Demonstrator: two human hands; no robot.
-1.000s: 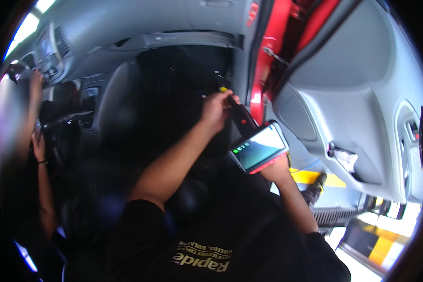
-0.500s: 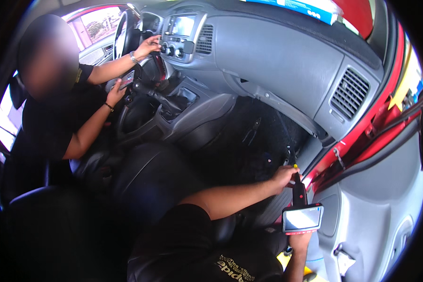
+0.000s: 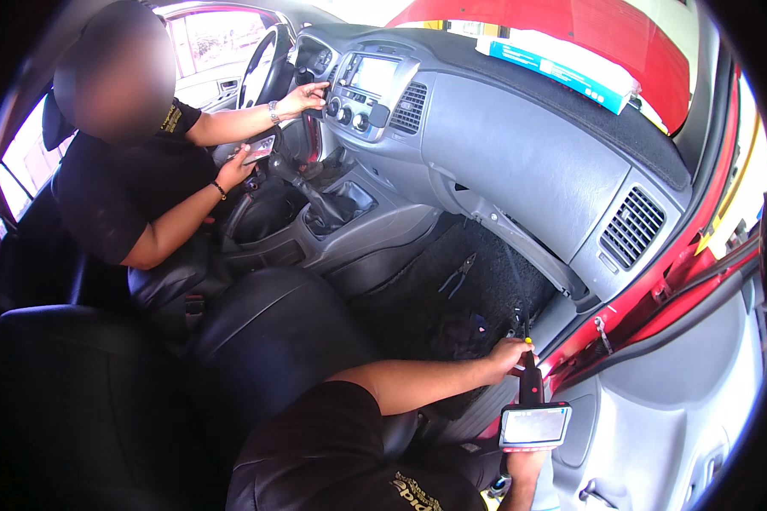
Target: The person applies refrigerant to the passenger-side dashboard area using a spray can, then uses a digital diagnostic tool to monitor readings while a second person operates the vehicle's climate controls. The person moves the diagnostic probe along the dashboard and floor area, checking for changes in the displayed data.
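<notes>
A handheld inspection scope with a lit screen (image 3: 534, 426) sits low on the right, beside the open door. My right hand (image 3: 527, 464) is closed round it just beneath the screen. My left hand (image 3: 510, 356) is closed at the scope's dark upper part, by a small yellow band (image 3: 528, 341); the finger grip is partly hidden. From there a thin dark probe (image 3: 527, 319) runs toward the footwell. Pliers (image 3: 458, 274) with dark blue handles lie on the floor mat. A dark bundle (image 3: 458, 334) rests near my left forearm.
A co-worker (image 3: 132, 196) on the left holds a small handheld device (image 3: 258, 152), the other hand at the centre console. Between us stand a gear lever (image 3: 324, 204) and a black seat (image 3: 273, 332). A blue-white box (image 3: 562, 72) lies on the dashboard. The grey door panel (image 3: 648, 409) borders my right.
The view has shifted, so the dashboard and co-worker appear lower and farther right. My hands keep their grip on the scope, which appears slightly lower and left. The co-worker's pose is nearly the same.
</notes>
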